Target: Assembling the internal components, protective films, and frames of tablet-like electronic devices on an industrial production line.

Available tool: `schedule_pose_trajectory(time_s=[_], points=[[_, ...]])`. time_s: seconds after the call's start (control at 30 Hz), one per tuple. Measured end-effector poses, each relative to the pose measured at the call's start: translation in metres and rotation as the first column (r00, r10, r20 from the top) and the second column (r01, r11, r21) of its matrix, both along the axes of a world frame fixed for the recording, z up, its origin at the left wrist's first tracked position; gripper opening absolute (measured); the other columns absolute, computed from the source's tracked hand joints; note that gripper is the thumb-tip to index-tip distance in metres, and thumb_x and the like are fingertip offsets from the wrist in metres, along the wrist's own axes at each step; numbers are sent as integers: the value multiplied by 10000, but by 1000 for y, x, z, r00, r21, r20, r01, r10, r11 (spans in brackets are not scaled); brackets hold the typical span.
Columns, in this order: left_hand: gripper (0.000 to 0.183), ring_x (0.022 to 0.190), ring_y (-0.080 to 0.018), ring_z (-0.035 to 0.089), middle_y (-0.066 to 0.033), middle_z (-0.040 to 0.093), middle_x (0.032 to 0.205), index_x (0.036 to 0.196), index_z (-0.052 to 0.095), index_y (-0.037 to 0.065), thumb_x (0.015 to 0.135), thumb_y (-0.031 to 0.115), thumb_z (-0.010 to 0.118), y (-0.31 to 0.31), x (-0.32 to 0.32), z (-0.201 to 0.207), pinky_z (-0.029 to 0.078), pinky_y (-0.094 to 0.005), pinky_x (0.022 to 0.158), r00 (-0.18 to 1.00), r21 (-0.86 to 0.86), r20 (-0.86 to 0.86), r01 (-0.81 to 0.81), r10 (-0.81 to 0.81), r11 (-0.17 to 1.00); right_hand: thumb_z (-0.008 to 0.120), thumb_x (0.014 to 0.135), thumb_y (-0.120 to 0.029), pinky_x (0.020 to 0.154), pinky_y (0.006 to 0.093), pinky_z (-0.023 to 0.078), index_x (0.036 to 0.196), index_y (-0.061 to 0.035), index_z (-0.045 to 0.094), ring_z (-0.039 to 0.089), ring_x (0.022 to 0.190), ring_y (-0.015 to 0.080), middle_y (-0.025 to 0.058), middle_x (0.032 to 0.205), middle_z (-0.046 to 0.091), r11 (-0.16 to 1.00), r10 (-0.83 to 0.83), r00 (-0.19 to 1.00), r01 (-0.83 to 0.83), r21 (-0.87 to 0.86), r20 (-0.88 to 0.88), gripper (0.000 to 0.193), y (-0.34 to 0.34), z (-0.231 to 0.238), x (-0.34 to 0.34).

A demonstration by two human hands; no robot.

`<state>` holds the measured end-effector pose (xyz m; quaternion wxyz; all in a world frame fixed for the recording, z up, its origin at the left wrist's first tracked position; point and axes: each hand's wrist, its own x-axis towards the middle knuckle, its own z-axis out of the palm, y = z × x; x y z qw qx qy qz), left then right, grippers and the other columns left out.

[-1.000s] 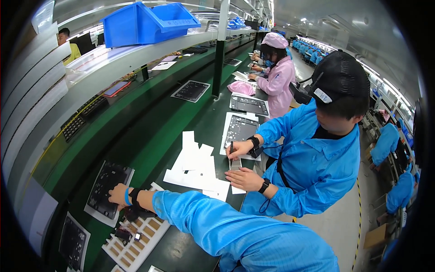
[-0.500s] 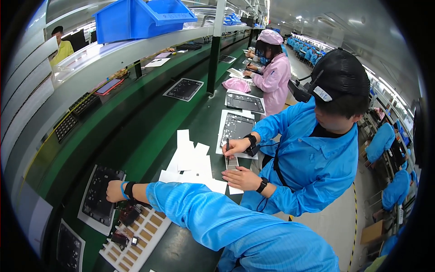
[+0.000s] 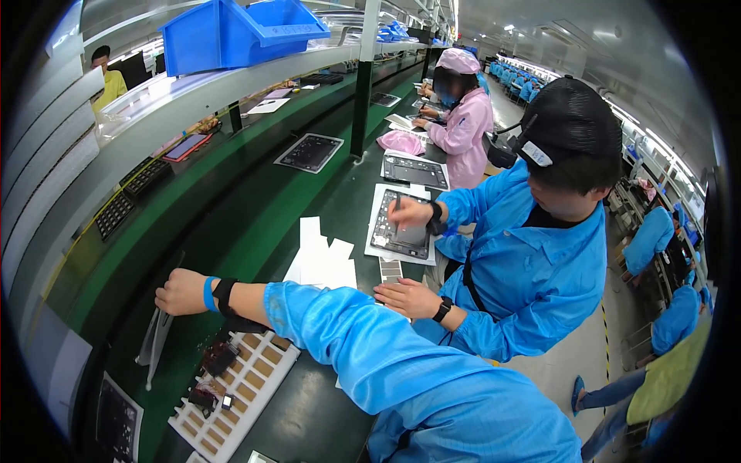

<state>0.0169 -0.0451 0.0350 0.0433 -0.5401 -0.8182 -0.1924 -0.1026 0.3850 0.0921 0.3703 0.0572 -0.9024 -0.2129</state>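
My right hand reaches far over the line at the left, with a blue band and a black strap at its wrist. Its fingers are closed on a thin tablet housing panel, raised and tilted so that I see it almost edge-on; a pale edge hangs below the fingers. Beside it lies a white foam tray with rows of slots and several small dark parts on it. Another dark housing panel rests on a white sheet at the lower left. My left hand is out of the picture.
A co-worker in blue holds a dark pen-like tool over a housing panel on my right. White papers lie between us. A shelf with a blue bin and a dark post stands above the line.
My right hand has lifted the panel from lying flat to a steep tilt, moving left and up. The co-worker's tool hand has moved from the small strip to the housing panel.
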Motion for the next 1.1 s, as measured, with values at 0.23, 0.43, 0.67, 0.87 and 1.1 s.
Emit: schedule_pose_trajectory(time_s=[0.23, 0.43, 0.67, 0.87, 1.1], points=[[251, 718, -390, 591, -193, 576, 748, 743, 574, 28, 921, 191, 640, -6, -2, -12, 489, -485, 649, 1000, 38, 30, -8, 7, 999, 666, 732, -144, 509, 338, 501, 777, -65, 582, 635, 596, 188, 35, 739, 543, 994, 110, 982, -112, -5, -153, 124, -45, 75, 90], [178, 852, -370, 639, -203, 660, 926, 954, 658, -19, 927, 157, 659, -22, -35, -24, 512, -423, 753, 575, 90, 818, -161, 19, 983, 651, 818, -99, 467, 266, 435, 1055, 27, 708, 554, 561, 104, 128, 1040, 700, 956, 288, 931, -293, 12, -223, 274, -139, 88, 212], [517, 1156, -320, 612, -206, 611, 1280, 1338, 518, -51, 887, 164, 651, -29, -57, 10, 462, -417, 1014, -142, 6, 989, -167, -30, 986, 647, 861, -107, 521, 226, 422, 1094, 22, 726, 566, 610, 81, 145, 1125, 722, 897, 405, 911, -413, -156, -79, 277, -210, 31, 300], [600, 1117, -211, 664, -140, 652, 1293, 1492, 434, -41, 917, 27, 592, -12, -31, 36, 528, -323, 966, -348, 24, 926, -336, -148, 941, 670, 822, -78, 495, 215, 457, 1141, -112, 739, 611, 645, 51, 12, 1219, 712, 871, 184, 967, -79, -486, 174, 328, -218, 5, 348], [584, 1175, -174, 612, -107, 618, 1333, 1512, 396, -15, 964, 9, 595, -33, -20, -6, 471, -315, 1024, -213, 129, 953, -362, -217, 923, 666, 996, -370, 872, 314, 518, 1312, 56, 569, 667, 1017, 165, 176, 1149, 698, -476, 95, 986, 163, -864, 135, 539, -252, -95, 339]])
